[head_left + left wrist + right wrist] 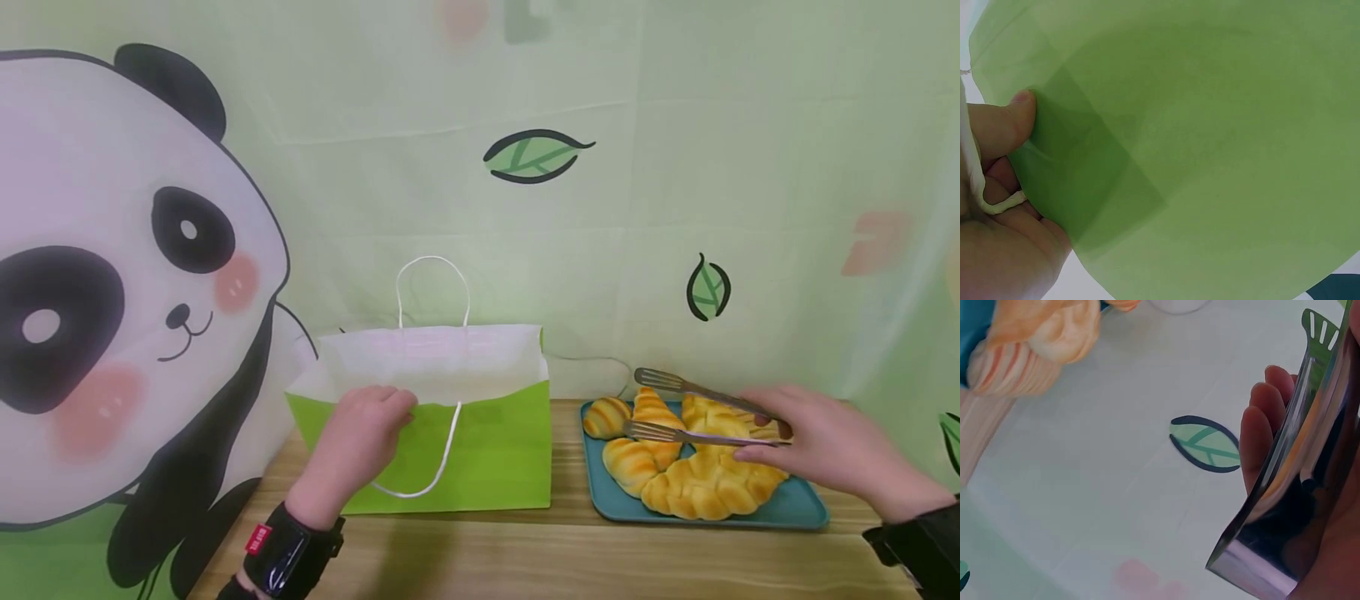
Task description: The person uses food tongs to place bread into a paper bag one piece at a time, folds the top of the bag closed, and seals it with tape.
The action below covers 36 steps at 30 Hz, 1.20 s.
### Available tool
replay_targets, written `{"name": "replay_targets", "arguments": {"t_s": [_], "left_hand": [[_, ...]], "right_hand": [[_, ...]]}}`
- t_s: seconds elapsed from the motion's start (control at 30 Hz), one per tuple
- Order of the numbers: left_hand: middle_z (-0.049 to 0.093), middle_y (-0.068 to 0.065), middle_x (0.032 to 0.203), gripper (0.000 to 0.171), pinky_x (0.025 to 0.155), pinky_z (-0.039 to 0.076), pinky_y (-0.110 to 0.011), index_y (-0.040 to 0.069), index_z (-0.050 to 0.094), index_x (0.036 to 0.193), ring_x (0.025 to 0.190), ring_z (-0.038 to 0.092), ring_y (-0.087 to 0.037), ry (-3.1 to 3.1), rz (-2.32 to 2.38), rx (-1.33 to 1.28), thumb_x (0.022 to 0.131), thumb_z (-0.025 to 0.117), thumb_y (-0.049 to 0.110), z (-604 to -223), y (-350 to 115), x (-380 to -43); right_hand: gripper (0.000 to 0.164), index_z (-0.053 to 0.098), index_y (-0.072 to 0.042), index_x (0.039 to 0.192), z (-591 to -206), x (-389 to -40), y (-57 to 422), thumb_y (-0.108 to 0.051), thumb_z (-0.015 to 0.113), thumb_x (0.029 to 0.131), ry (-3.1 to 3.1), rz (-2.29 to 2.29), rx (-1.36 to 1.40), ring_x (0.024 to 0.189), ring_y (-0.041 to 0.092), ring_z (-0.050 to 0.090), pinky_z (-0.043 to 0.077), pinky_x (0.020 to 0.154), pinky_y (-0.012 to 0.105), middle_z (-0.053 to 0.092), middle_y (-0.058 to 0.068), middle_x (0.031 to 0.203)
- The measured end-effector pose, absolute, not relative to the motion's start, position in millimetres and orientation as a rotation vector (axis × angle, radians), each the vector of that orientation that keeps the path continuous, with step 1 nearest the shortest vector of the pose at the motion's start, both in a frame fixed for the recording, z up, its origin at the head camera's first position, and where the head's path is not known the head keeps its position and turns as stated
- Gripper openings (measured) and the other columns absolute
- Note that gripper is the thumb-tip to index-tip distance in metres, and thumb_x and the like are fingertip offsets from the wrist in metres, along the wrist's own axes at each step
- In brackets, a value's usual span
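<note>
My left hand (367, 429) pinches the front rim of a green paper bag (480, 458) between thumb and fingers. The bag stands upright with its white inside showing, and its front handle (452, 442) hangs down; in the left wrist view that cord handle (1004, 203) crosses the hand. Metal tongs (697, 435) are gripped in my right hand (825, 437), their two slotted ends spread apart above the bread. Nothing is between the ends. Beneath them several pieces of bread, among them a large golden loaf (712, 487) and a small striped roll (606, 417), lie on a blue tray (802, 508).
The bag and tray stand side by side on a wooden table (525, 558), the bag on the left. Behind them hangs a pale green cloth backdrop (375, 192) printed with a panda (150, 308) and leaves. A thin cord runs between bag and tray.
</note>
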<state>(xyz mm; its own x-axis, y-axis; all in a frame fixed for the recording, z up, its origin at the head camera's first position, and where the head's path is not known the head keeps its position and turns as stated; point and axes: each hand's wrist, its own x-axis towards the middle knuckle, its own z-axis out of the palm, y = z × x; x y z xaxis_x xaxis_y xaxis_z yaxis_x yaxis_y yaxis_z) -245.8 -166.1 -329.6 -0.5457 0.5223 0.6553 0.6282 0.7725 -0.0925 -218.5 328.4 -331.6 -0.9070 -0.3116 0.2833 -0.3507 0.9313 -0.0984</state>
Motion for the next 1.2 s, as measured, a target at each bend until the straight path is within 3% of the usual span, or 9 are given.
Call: {"name": "replay_targets", "arguments": {"t_s": [0.33, 0.63, 0.93, 1.2], "left_hand": [[0.055, 0.003, 0.065, 0.018, 0.057, 0.041, -0.028, 0.01, 0.06, 0.079, 0.057, 0.05, -0.015, -2.269, -0.202, -0.862, 0.072, 0.072, -0.002, -331, -166, -246], [0.055, 0.004, 0.064, 0.019, 0.056, 0.04, -0.028, 0.011, 0.061, 0.079, 0.057, 0.049, -0.014, -2.256, -0.197, -0.861, 0.071, 0.072, -0.002, -331, -167, -247], [0.056, 0.003, 0.065, 0.018, 0.056, 0.042, -0.028, 0.01, 0.061, 0.078, 0.058, 0.051, -0.015, -2.258, -0.185, -0.859, 0.071, 0.073, -0.002, -331, -166, -248], [0.055, 0.003, 0.064, 0.019, 0.055, 0.041, -0.028, 0.01, 0.06, 0.077, 0.056, 0.05, -0.015, -2.254, -0.186, -0.86, 0.07, 0.073, -0.002, -331, -166, -247]], "right_hand": [[0.077, 0.061, -0.009, 0.115, -338, -217, 344, -0.068, 0.062, 0.067, -2.808, 0.159, 0.576, 0.071, 0.009, 0.05, 0.042, 0.059, 0.032, 0.058, -0.005, 0.09], [0.082, 0.061, -0.008, 0.115, -345, -221, 357, -0.072, 0.059, 0.065, -2.84, 0.106, 0.637, 0.072, 0.006, 0.054, 0.045, 0.06, 0.032, 0.062, -0.003, 0.097], [0.085, 0.062, -0.008, 0.113, -353, -221, 366, -0.075, 0.056, 0.062, -2.914, 0.063, 0.647, 0.077, 0.012, 0.056, 0.046, 0.062, 0.036, 0.062, -0.004, 0.096], [0.083, 0.064, -0.01, 0.11, -359, -220, 373, -0.076, 0.055, 0.061, -2.916, 0.03, 0.662, 0.074, 0.009, 0.054, 0.045, 0.061, 0.033, 0.059, -0.009, 0.09]]}}
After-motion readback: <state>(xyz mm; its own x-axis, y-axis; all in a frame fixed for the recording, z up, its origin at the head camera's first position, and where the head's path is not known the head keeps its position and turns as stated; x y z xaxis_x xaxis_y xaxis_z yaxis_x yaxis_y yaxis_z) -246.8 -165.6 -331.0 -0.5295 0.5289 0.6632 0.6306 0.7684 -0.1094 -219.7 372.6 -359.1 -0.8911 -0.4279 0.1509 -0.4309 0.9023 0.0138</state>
